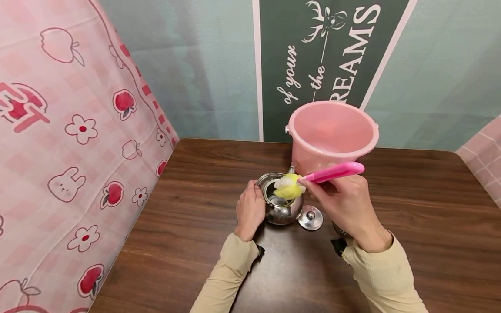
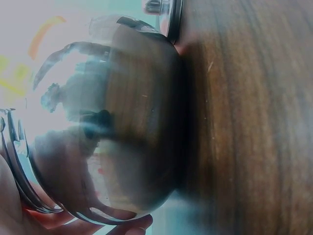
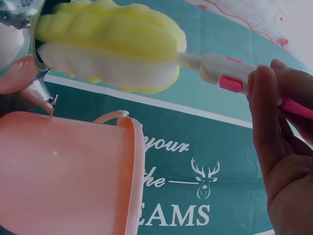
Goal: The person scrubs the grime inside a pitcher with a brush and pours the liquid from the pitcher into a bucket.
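A shiny metal teapot stands on the table without its lid, its mouth facing up. My left hand grips it at the left side by the handle; in the left wrist view the fingers curl behind its round body. My right hand pinches a sponge bottle brush by its pink handle. The yellow and white sponge head is at the teapot's mouth, its tip just inside the rim. The round metal lid lies on the table right of the teapot.
A pink bucket stands behind the teapot, close to its spout. Partly hidden under my right wrist is a dark object, too covered to identify. The wooden table meets a green printed cloth at the back and a pink one at left.
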A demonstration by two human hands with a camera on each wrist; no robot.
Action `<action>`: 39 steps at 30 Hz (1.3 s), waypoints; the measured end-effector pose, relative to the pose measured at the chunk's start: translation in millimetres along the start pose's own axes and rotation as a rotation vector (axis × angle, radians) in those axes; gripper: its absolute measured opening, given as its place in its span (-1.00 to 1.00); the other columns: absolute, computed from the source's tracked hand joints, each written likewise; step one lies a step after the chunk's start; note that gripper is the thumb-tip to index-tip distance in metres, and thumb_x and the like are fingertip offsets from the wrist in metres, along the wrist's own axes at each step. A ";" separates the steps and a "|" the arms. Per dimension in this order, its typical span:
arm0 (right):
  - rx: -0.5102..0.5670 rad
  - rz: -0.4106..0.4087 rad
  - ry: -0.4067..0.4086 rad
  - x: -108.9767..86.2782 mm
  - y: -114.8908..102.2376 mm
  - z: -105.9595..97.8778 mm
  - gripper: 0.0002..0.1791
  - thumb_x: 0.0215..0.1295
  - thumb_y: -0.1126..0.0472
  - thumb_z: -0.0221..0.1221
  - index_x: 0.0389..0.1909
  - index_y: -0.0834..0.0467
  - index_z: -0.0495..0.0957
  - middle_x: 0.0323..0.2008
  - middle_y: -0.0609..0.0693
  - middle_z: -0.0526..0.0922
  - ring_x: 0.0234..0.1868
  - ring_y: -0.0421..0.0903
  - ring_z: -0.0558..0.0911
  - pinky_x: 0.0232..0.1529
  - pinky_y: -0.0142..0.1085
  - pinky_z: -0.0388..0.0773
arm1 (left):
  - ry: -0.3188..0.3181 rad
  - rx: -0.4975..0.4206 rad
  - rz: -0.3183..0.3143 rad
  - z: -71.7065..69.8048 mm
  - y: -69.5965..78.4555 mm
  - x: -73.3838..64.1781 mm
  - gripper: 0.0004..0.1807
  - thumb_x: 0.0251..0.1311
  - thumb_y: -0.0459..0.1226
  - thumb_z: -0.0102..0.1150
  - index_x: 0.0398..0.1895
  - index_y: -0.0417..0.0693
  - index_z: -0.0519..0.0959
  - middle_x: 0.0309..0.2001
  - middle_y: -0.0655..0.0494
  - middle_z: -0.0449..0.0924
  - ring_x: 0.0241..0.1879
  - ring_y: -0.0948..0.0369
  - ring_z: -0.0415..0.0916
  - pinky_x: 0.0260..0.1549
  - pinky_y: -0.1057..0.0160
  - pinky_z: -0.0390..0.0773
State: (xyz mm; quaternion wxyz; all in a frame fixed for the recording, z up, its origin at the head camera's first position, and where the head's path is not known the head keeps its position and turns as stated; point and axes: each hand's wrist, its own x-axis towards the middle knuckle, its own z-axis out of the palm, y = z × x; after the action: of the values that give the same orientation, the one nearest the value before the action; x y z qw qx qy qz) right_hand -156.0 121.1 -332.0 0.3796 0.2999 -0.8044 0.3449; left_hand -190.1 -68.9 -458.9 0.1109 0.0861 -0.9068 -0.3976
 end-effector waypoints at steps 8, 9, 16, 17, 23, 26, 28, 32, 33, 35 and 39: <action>0.095 0.056 -0.088 -0.7 -0.9 -8.3 -0.47 0.22 -0.22 0.14 -0.36 0.21 0.70 -0.47 0.01 0.67 -0.45 -0.29 0.53 -0.27 -0.66 0.41 | -0.007 -0.002 0.000 -1.1 1.4 0.8 -0.61 0.43 -0.14 -0.33 0.06 0.03 0.51 0.01 0.01 0.66 -0.13 -0.14 0.62 -0.26 -0.13 0.51; 0.100 0.062 -0.094 -1.0 -1.2 -9.2 -0.48 0.21 -0.21 0.14 -0.35 0.21 0.70 -0.45 0.02 0.68 -0.42 -0.30 0.55 -0.24 -0.68 0.42 | -0.005 -0.003 0.000 -1.1 1.5 0.7 -0.61 0.43 -0.14 -0.33 0.06 0.02 0.51 0.01 0.01 0.66 -0.13 -0.14 0.62 -0.26 -0.13 0.51; 0.086 0.111 -0.141 -2.2 -5.2 -15.9 -0.74 -0.15 0.37 0.48 -0.35 0.17 0.71 -0.42 -0.06 0.69 -0.34 -0.36 0.57 -0.17 -0.69 0.44 | 0.002 -0.009 -0.007 -0.4 1.1 0.4 -0.62 0.42 -0.15 -0.32 0.07 0.02 0.51 0.01 0.00 0.66 -0.12 -0.15 0.62 -0.25 -0.14 0.51; 0.074 0.112 -0.142 -2.6 -5.5 -16.9 -0.69 -0.21 0.44 0.48 -0.36 0.15 0.70 -0.44 -0.09 0.69 -0.36 -0.37 0.56 -0.19 -0.68 0.43 | 0.003 -0.010 -0.005 -0.5 1.0 0.3 -0.61 0.42 -0.15 -0.32 0.07 0.02 0.51 0.01 -0.01 0.66 -0.13 -0.15 0.62 -0.25 -0.14 0.51; 0.058 0.088 -0.171 -6.0 -3.3 -23.5 -0.77 -0.10 0.30 0.48 -0.39 0.09 0.66 -0.47 -0.16 0.65 -0.41 -0.39 0.51 -0.25 -0.65 0.42 | -0.005 -0.012 -0.007 -0.7 0.1 0.8 -0.61 0.42 -0.13 -0.33 0.07 0.04 0.51 0.01 -0.01 0.66 -0.12 -0.15 0.62 -0.24 -0.14 0.51; 0.064 0.060 -0.199 -8.4 -1.1 -25.8 -0.77 -0.08 0.27 0.48 -0.39 0.08 0.65 -0.48 -0.17 0.63 -0.44 -0.37 0.50 -0.30 -0.63 0.42 | -0.004 -0.015 -0.008 -0.8 0.0 0.5 -0.61 0.42 -0.13 -0.32 0.06 0.05 0.51 0.01 -0.01 0.66 -0.11 -0.16 0.61 -0.24 -0.14 0.51; 0.076 0.033 -0.208 -9.7 -0.2 -27.1 -0.84 0.04 0.16 0.43 -0.38 0.07 0.65 -0.49 -0.18 0.62 -0.45 -0.36 0.48 -0.32 -0.61 0.41 | 0.000 -0.016 -0.006 -0.8 0.4 0.2 -0.62 0.42 -0.14 -0.31 0.06 0.04 0.52 0.01 -0.01 0.66 -0.11 -0.16 0.62 -0.25 -0.15 0.51; 0.128 -0.055 -0.217 -10.5 1.2 -30.8 -0.68 0.27 -0.09 0.18 -0.35 0.08 0.67 -0.45 -0.17 0.64 -0.40 -0.40 0.48 -0.28 -0.62 0.40 | 0.000 -0.022 -0.013 -0.9 1.7 -0.5 -0.62 0.42 -0.13 -0.30 0.06 0.05 0.52 0.01 0.00 0.66 -0.12 -0.17 0.62 -0.26 -0.16 0.51; 0.143 -0.070 -0.223 -10.6 1.0 -32.3 -0.62 0.29 -0.14 0.12 -0.34 0.08 0.67 -0.43 -0.17 0.64 -0.38 -0.41 0.49 -0.26 -0.63 0.40 | -0.001 -0.022 -0.015 -0.8 1.9 -0.7 -0.62 0.43 -0.13 -0.30 0.07 0.05 0.52 0.01 0.00 0.66 -0.12 -0.17 0.62 -0.26 -0.16 0.51; 0.181 -0.083 -0.244 -10.8 0.5 -35.6 -0.63 0.31 -0.12 0.11 -0.31 0.09 0.67 -0.40 -0.17 0.65 -0.35 -0.42 0.50 -0.23 -0.64 0.40 | -0.002 -0.022 -0.019 -0.6 1.9 -1.1 -0.63 0.43 -0.13 -0.29 0.06 0.05 0.52 0.01 0.00 0.66 -0.12 -0.17 0.62 -0.25 -0.16 0.51; 0.222 -0.083 -0.268 -13.0 0.2 -41.2 -0.63 0.32 -0.10 0.10 -0.26 0.12 0.67 -0.34 -0.12 0.67 -0.30 -0.42 0.53 -0.20 -0.66 0.42 | -0.003 -0.020 -0.018 -0.3 1.6 -1.3 -0.63 0.42 -0.14 -0.29 0.05 0.05 0.52 0.00 -0.01 0.67 -0.12 -0.17 0.62 -0.26 -0.16 0.51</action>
State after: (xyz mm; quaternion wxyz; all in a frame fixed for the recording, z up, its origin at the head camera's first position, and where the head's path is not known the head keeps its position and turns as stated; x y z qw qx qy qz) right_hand -132.6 156.3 -323.1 0.2475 0.4164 -0.7915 0.3727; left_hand -188.9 -67.7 -457.7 0.1069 0.0924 -0.9022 -0.4075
